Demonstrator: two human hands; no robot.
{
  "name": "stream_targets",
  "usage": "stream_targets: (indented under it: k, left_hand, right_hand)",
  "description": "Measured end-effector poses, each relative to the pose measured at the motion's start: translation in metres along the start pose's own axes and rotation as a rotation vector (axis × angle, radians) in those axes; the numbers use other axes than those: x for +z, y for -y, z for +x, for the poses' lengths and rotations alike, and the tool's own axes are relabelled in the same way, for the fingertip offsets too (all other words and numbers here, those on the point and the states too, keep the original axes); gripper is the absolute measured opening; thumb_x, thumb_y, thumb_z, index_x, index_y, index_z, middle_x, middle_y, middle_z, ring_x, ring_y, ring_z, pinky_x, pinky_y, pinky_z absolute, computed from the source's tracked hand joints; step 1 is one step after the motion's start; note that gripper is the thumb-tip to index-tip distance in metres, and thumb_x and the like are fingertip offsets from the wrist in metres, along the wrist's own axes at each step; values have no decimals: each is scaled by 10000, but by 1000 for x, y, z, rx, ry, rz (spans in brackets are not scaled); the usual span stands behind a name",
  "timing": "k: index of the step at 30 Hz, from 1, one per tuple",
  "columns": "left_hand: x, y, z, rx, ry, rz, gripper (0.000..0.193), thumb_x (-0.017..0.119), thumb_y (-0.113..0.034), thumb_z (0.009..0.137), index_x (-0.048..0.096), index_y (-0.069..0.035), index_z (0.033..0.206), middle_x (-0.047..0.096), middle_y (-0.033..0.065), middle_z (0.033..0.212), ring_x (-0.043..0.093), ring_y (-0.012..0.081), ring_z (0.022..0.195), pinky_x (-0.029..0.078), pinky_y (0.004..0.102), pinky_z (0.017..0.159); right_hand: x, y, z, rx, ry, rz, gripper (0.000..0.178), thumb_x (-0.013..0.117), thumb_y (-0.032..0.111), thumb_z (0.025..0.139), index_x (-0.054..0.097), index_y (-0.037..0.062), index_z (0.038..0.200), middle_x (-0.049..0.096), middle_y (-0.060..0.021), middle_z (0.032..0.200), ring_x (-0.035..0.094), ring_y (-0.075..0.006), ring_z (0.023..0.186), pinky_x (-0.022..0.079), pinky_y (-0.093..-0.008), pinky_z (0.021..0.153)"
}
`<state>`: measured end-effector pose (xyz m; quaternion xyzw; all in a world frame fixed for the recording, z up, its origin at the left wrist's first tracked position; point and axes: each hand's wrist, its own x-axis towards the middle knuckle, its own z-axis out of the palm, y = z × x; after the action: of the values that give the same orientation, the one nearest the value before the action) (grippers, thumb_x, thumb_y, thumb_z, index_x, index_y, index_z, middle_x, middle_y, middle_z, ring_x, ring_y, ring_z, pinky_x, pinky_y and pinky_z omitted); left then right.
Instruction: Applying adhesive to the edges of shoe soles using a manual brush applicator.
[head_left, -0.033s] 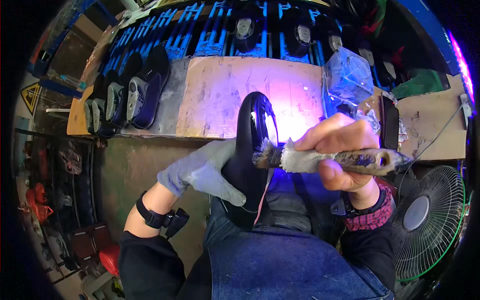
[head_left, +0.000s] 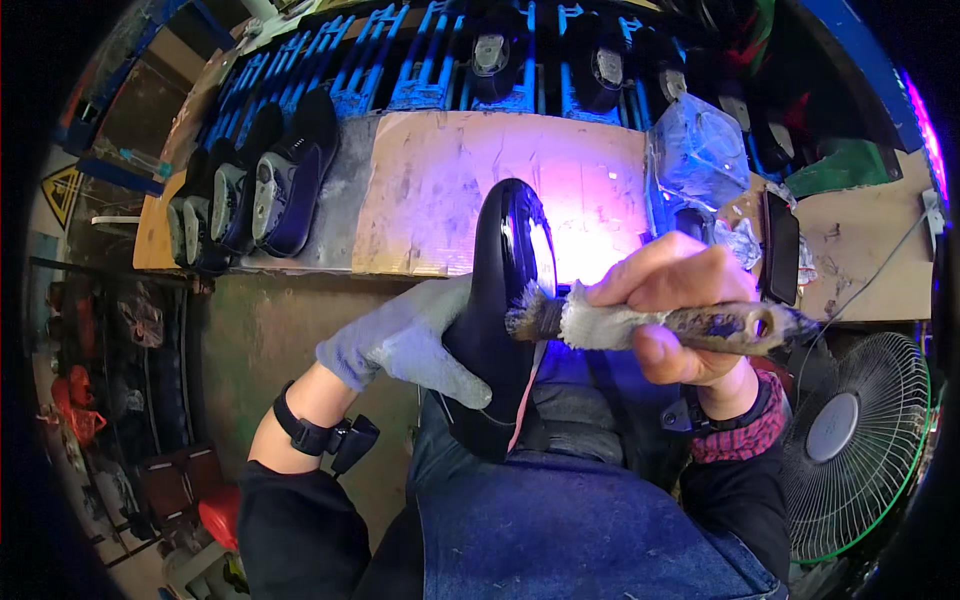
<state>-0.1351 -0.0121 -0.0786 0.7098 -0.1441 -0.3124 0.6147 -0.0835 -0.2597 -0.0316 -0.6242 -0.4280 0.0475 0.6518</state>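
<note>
Unmoved: bristly brush (head_left: pixel 640 325) against glossy shoe (head_left: pixel 497 300)

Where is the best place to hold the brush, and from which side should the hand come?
Probably the bare handle middle of the brush, from the right: it lies level, bristles pointing left at the black shoe, its cloth-wrapped neck dirty. The right hand has its grip there; the gloved left hand steadies the shoe.

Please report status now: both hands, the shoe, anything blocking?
Left hand, grey glove, grips glossy black shoe from the side. Right hand, bare, holds worn cloth-wrapped brush; bristles touch the shoe. Nothing blocking.
</note>
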Motion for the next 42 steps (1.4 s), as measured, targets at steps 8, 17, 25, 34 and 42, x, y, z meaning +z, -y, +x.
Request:
stream_targets:
  k: [8,17,25,34,42]
  left_hand:
    - [-7,1,6,-3,27,106,831,838,-277,540,472,-24,1243,615,125,1096,589,204,990,452,331,892]
    - [0,3,12,-37,30,239,765,859,-271,508,529,-42,1159,635,99,1038,596,201,947,464,330,868]
    - [-6,24,12,-84,-12,-100,786,859,-196,488,552,-9,1187,620,47,1075,565,160,979,437,305,895]
    - [2,56,28,-133,-103,-861,903,844,-371,577,447,29,1283,588,109,1179,587,234,1051,474,355,921]
    - [93,54,41,405,-279,-1607,541,282,-416,983,320,-75,1402,468,90,1335,515,191,1142,403,332,997]
  right_hand:
    - [-4,-9,3,231,-315,226,98,531,64,894,514,30,804,626,-83,713,596,-129,588,479,-271,545]
    - [-13,-23,34,52,-323,7,111,437,123,947,464,29,896,603,-127,746,577,-142,569,466,-233,532]
    - [-12,-36,23,-161,-1,-95,198,618,160,849,475,34,903,619,-178,800,617,-220,719,516,-332,665]
    - [-12,-41,-34,240,53,-35,114,637,117,826,591,13,820,608,-83,736,617,-181,662,476,-299,588]
    - [-118,-67,-65,286,-571,-781,97,569,86,883,533,12,830,622,-90,726,623,-167,664,496,-287,626]
